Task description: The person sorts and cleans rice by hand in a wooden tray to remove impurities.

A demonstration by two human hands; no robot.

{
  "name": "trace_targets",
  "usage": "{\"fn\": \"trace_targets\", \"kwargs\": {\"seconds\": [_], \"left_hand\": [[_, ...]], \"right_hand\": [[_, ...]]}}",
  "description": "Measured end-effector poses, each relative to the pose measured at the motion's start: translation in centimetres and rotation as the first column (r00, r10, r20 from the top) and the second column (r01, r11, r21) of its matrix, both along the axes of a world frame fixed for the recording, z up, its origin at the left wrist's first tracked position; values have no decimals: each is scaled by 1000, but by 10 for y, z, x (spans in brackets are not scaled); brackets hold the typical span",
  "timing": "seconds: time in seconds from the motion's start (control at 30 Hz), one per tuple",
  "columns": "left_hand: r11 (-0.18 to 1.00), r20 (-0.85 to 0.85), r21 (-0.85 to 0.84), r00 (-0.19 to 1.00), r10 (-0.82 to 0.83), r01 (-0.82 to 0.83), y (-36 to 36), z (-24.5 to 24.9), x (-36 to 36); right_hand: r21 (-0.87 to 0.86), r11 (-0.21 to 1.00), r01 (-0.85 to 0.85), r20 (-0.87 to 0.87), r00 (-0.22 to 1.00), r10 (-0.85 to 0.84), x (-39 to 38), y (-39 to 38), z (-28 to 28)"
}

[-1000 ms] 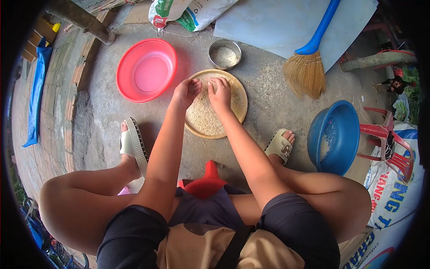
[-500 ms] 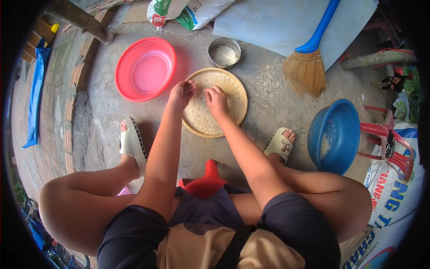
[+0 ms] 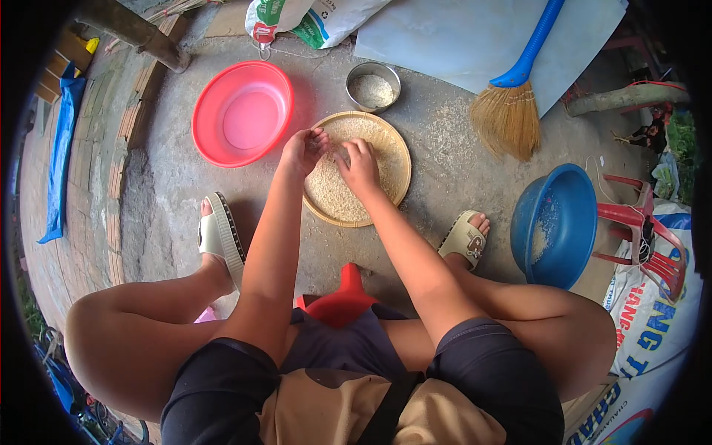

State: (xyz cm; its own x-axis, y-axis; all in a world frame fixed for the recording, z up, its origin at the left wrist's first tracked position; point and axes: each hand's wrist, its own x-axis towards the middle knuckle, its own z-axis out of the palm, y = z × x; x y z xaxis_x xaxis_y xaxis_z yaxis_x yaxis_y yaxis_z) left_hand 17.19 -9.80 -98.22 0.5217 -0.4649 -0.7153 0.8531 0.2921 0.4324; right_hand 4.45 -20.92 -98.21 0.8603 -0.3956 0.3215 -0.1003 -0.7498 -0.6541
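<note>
A round woven tray [image 3: 400, 165] lies on the concrete floor in front of me with a layer of rice [image 3: 334, 194] spread in it. My left hand [image 3: 300, 152] hovers over the tray's left rim with its fingertips drawn together; I cannot see anything in them. My right hand [image 3: 361, 167] rests on the rice near the tray's middle, its fingers bent and spread with the tips in the grains. The two hands are close together, almost touching at the fingertips.
A red basin [image 3: 242, 113] sits left of the tray and a steel bowl [image 3: 373, 87] of rice just behind it. A blue-handled broom [image 3: 510, 107] lies at the right, a blue basin [image 3: 555, 222] with some rice beside my right foot. I sit on a red stool [image 3: 343, 298]. Printed sacks [image 3: 656, 319] lie at the far right.
My right hand has drawn back from the tray's far edge toward its middle and turned toward the left hand. The left hand has hardly moved.
</note>
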Motion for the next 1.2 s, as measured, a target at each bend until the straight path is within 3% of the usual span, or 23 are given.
{"fn": "trace_targets", "kwargs": {"seconds": [0.13, 0.27, 0.37, 0.43, 0.5, 0.6, 0.67, 0.7, 0.73, 0.77, 0.8, 0.83, 0.87, 0.9, 0.93, 1.0, 1.07, 1.1, 1.13, 1.2], "left_hand": [[1000, -16, 24, 1000, 19, -18, 6, -7, 3], [1000, -5, 21, 1000, 9, -9, 7, -13, 3], [999, -9, 52, 1000, 12, -11, 5, -15, 2], [997, -23, 73, 1000, 18, -16, 2, -19, -1], [999, 41, 37, 999, -3, 1, -2, -20, -6], [998, -9, -59, 1000, -26, 25, -14, 4, -15], [997, -10, -72, 1000, -12, 11, -15, 11, -14], [998, 11, -57, 999, -30, 31, -15, 5, -10], [998, 31, -41, 998, -48, 50, -14, -1, -5], [998, 53, 8, 996, -65, 65, -15, 0, -2], [998, 53, 7, 997, -64, 64, -16, 1, -2], [993, 114, 75, 989, -94, 86, -17, 2, -2], [984, 172, 144, 977, -128, 104, -20, 9, -3], [984, 171, 145, 977, -129, 104, -24, 16, -6], [968, 239, 178, 946, -218, 178, -28, 23, -10], [905, 335, 326, 862, -381, 273, -42, 38, -21], [787, 404, 484, 700, -589, 383, -55, 45, -31], [679, 403, 598, 573, -713, 425, -60, 41, -31], [681, 404, 597, 574, -712, 424, -63, 44, -33], [476, 434, 793, 194, -880, 380, -66, 63, -36]], "right_hand": [[-44, 987, -156, -84, 985, 152, -20, 2, -12], [26, 987, -159, -139, 977, 161, -11, 3, -22], [129, 991, -33, -110, 993, 48, 3, 6, -5], [224, 975, 11, 116, 993, -38, 16, 11, 14], [267, 963, -30, 112, 994, 0, 27, 16, 29], [329, 941, -79, 74, 996, 58, 36, 18, 39], [392, 919, 36, 107, 991, -84, 39, 17, 33], [279, 954, 113, 137, 978, -156, 39, 13, 24], [279, 954, 112, 137, 978, -155, 41, 12, 15], [584, 797, 150, 94, 963, -251, 42, 11, 9], [820, 546, 170, 21, 945, -326, 44, 10, 3], [888, 397, 235, -109, 943, -314, 43, 6, -3], [887, 397, 234, -109, 943, -314, 42, 1, -8], [977, 25, 210, -197, 946, -259, 42, -4, -15], [917, -354, 183, -257, 950, -175, 42, -6, -22], [906, -390, 161, -240, 957, -163, 41, -4, -21], [851, -524, 35, -234, 919, -318, 42, -5, -20], [792, -601, -104, -47, 972, -229, 40, -21, -69], [793, -600, -103, -46, 973, -228, 36, -28, -69], [770, -624, -137, -31, 967, -251, 31, -31, -49]]}}
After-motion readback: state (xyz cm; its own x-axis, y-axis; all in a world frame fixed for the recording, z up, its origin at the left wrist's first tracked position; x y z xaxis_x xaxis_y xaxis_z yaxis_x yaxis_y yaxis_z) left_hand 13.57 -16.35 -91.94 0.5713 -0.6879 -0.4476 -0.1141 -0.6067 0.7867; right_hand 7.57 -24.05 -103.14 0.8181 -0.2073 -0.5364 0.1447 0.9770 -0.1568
